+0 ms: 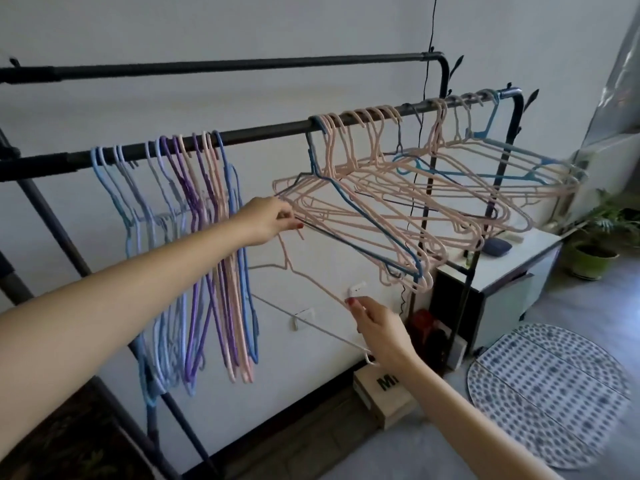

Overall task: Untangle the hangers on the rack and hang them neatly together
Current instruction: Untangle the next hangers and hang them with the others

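Note:
A black clothes rack has a front rail [270, 130] and a higher back rail [242, 65]. On the left of the front rail hangs a tidy bunch of blue, purple and pink hangers [194, 237]. Right of it a tangled mass of pink and blue hangers [398, 202] sticks out sideways from the rail. My left hand [268, 220] pinches the near corner of that tangle. My right hand [375, 327] grips the shoulder of a loose pink hanger [311, 277], which is off the rail, its hook pointing up toward my left hand.
A white cabinet [509, 271] stands behind the rack's right post, with small items on top. A patterned oval mat [550, 393] lies on the floor at right. A cardboard box [384, 393] sits by the wall. A potted plant [595, 251] stands far right.

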